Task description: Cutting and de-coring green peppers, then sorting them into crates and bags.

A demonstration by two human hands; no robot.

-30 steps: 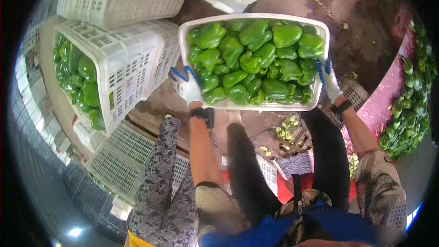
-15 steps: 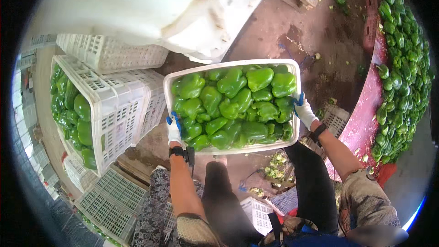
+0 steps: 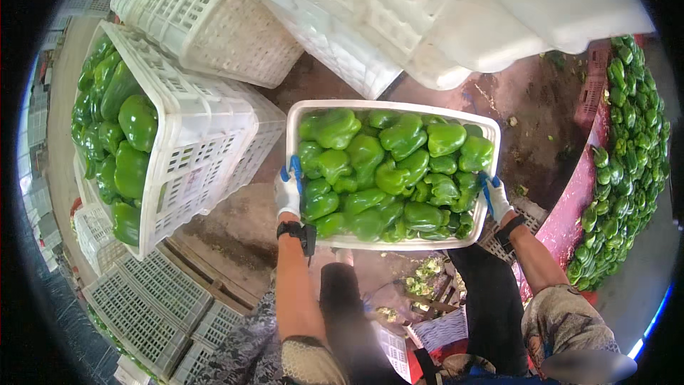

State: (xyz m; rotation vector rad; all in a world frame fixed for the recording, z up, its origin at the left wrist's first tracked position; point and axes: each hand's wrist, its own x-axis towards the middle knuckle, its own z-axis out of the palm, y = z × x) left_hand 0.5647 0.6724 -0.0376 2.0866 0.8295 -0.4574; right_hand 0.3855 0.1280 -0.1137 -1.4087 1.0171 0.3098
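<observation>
A white plastic crate (image 3: 395, 107) filled with green bell peppers (image 3: 364, 155) hangs in front of me, clear of the ground and roughly level. Gripping its left end is my left hand (image 3: 288, 192), in a white glove with blue fingers. My right hand (image 3: 496, 198), gloved the same way, is closed on the opposite end. The fingers of both hands curl over or against the rim and are partly hidden.
On the left, a tall stack of white crates (image 3: 214, 135) has green peppers in its top one. More white crates (image 3: 406, 0) are piled ahead. A long heap of green peppers (image 3: 627, 164) lies at right beside a pink-red surface (image 3: 570, 199). Vegetable scraps (image 3: 425, 278) litter the floor.
The held crate and both hands have shifted right and slightly down in the picture. My view has turned, so the stacked crates ahead and at left appear larger and nearer.
</observation>
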